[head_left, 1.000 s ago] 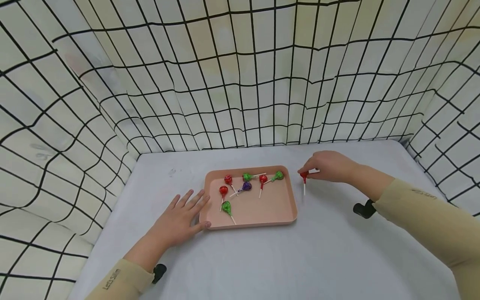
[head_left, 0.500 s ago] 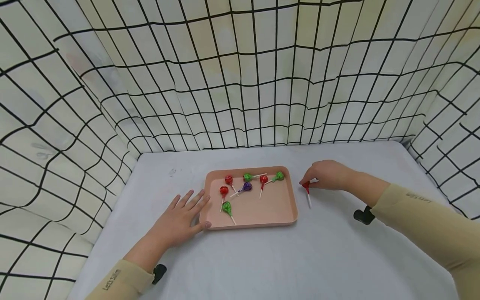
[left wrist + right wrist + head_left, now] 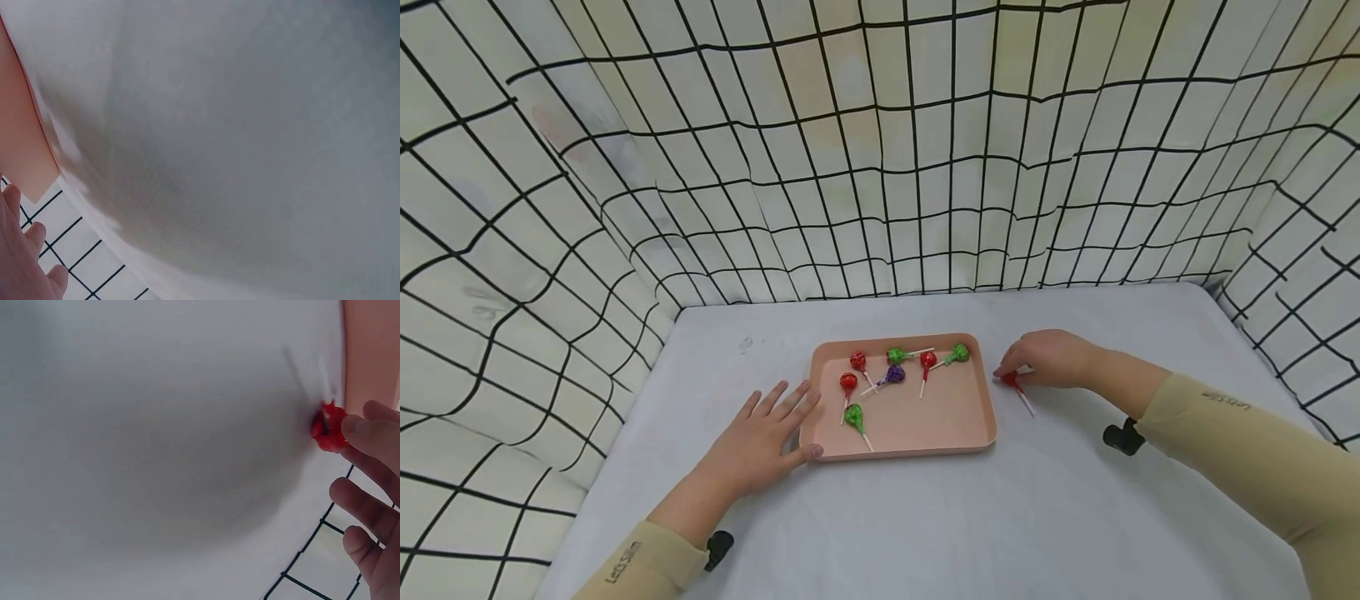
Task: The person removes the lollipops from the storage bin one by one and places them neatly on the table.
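To the right of the pink tray [image 3: 917, 454], my right hand [image 3: 1051, 358] pinches a red lollipop [image 3: 1011, 380] by its wrapped head, low over the white table. Its white stick points toward the front right. In the right wrist view, thumb and forefinger meet at the red wrapper [image 3: 329, 429] while the other fingers [image 3: 359, 503] stay loose. My left hand [image 3: 765, 442] lies with spread, straight fingers at the tray's left edge, thumb at the front left corner. The left wrist view catches only some fingertips [image 3: 36, 236] and part of the tray [image 3: 22, 125].
In the tray lie three red lollipops [image 3: 848, 382], three green ones [image 3: 854, 416] and a purple one [image 3: 892, 374], mostly toward its back and left. A white cloth [image 3: 910, 525] covers the table. White panels with a black grid [image 3: 925, 167] rise behind and beside it.
My right hand has come down and nearer the front with the red lollipop, whose stick has swung from pointing straight forward to the front right. The left hand has stayed still.
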